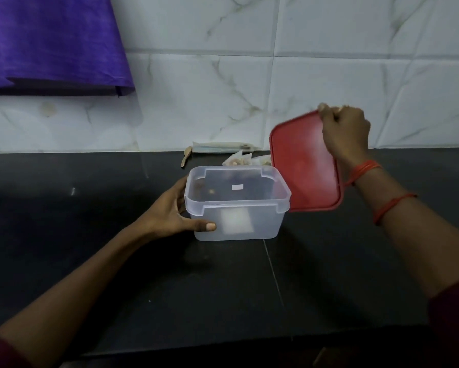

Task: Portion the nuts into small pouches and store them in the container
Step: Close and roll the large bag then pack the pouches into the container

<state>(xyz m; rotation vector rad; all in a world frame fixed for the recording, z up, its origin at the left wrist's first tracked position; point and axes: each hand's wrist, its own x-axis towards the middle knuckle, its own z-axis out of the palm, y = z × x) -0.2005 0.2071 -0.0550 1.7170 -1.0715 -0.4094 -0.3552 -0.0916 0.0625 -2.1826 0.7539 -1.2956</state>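
Plainly, the translucent rectangular plastic container (265, 224) stands open on the black stone surface (90, 261). The left hand (179, 208) grips it from its left side, thumb across the front wall and fingers round the back. The right hand (345, 134) is curled round the upper corner of the red rectangular plastic lid (302, 166). The lid hangs steeply tilted just beside the container's right rim; whether its lower edge touches that rim I cannot tell. Something small and dark shows inside the container, too dim to name. The small clear pouches of nuts (239, 159) lie behind it, near the wall. A little wooden spoon (186, 155) lies to their left, and a flat pale packet (223, 147) rests against the wall.

Several things could go wrong from here, in my judgement. The lid is held by one corner only, so it may swing or slip from the fingers. It could then drop onto the rim and knock the container aside. If it swings backward, its far edge could sweep the pouches close behind it, and any unsealed one would spill its nuts. The container looks light and nearly empty. Should the left hand let go, a nudge would slide it on the smooth stone. Setting the lid down on the pouches or spoon would crowd the working space.
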